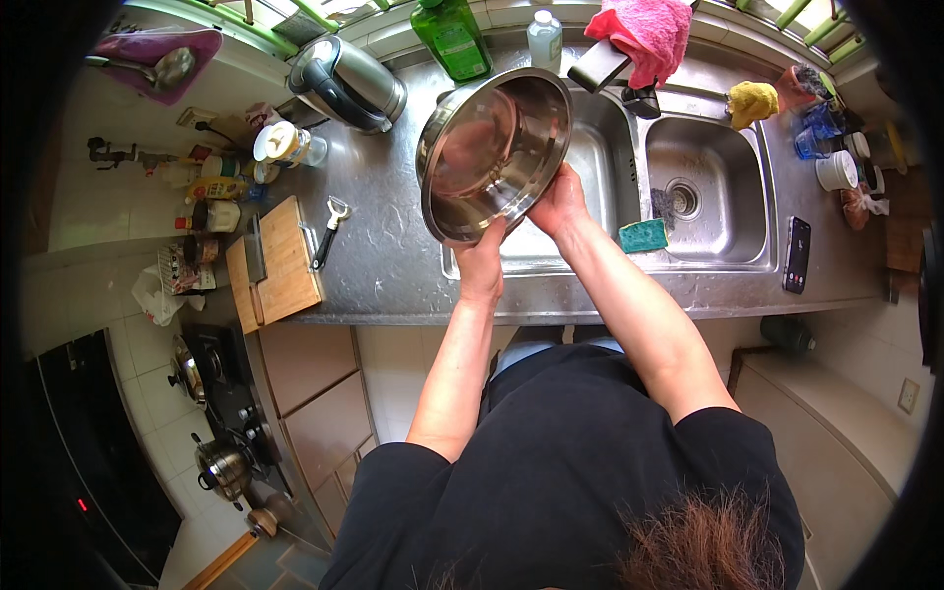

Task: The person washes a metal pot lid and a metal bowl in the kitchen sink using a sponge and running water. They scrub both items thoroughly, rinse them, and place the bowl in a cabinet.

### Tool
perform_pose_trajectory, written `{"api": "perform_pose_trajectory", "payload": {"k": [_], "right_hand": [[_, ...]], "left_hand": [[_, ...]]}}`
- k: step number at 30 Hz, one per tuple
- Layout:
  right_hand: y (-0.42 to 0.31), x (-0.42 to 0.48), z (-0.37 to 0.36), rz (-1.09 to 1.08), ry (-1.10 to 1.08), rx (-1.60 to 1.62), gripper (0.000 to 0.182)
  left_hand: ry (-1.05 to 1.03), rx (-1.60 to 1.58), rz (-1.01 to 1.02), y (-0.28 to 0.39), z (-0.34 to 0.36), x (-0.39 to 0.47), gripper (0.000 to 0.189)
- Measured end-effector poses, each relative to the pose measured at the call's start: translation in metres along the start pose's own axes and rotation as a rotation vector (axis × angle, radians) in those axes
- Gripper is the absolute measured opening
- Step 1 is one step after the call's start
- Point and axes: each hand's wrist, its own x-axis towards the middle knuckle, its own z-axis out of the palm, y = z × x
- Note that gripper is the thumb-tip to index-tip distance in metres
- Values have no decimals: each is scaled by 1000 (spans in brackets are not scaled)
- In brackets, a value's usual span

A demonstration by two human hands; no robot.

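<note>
Both my hands hold a stainless steel bowl (532, 140), tilted, above the counter and the left sink basin. My left hand (481, 262) grips its near rim from below. On the near right side, my right hand (562, 203) supports the bowl, its fingers partly hidden behind the metal. The inside of the bowl shows a pinkish patch, and I cannot tell whether it is a reflection or contents. Below and to the right, a green scouring sponge (643, 236) rests on the divider of the double sink (770, 221), near a dark scrubber (663, 208).
Left on the steel counter (383, 273) are a vegetable peeler (330, 232), a wooden cutting board (284, 258) with a knife (255, 248), and an electric kettle (346, 82). Behind the bowl stands a green bottle (451, 40). A pink cloth (649, 37) hangs over the faucet; a phone (797, 254) lies right.
</note>
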Motion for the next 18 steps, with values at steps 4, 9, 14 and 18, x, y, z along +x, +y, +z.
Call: {"api": "perform_pose_trajectory", "payload": {"k": [4,9,14,18], "right_hand": [[0,1,4,16,15,8,40],[1,0,2,61,2,51,41],[2,2,-6,83,-72,50,42],[0,-3,-4,122,-91,41,43]], "left_hand": [[-37,-48,-8,12,16,-6,59],[-76,66,108,0,2,-2,56],[-32,9,124,-7,-2,-1,60],[-22,-8,121,-3,1,-3,60]]}}
